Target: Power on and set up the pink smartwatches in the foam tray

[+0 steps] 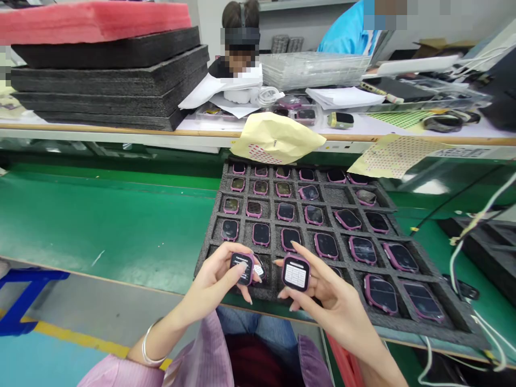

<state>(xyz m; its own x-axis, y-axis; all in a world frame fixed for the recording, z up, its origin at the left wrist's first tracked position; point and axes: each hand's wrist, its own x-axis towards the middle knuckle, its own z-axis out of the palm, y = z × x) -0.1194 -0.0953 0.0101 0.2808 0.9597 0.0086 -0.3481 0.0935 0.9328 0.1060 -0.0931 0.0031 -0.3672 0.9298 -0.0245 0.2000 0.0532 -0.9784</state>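
A: Layout, biggest first?

B: Everything is carried by the green bench [100, 226]. A raised shelf [121, 141] is run along the far side, and bulk stuff is parked up there, presumably so bench level can be used for handling.

A: Foam?

B: Foam tray [463, 317] is set on the bench right in front of the body, likely to keep reach short. It's cut into compartments; purple-rimmed watches [326, 245] are laid in most of them, mostly face up, so screens can be seen and cases are separated by foam walls. Foam slabs [105, 91] are stacked on the shelf, left end, with a red foam piece [97, 22] laid on top.

A: Hands?

B: Both are closed on something, over the near edge of the tray. In the left hand [220, 274], a watch [241, 259] is gripped: case backed by fingers, thumb laid on the lit screen, which suits touch input. In the right hand [330, 285], another watch [296, 273] is pinched at its edges by thumb and fingers, so its lit white grid is left uncovered and readable.

A: Anything smaller?

B: A bit of a third lit screen [259, 270] is seen behind the left fingers. Held or seated in the tray: can't be told, too much is covered.
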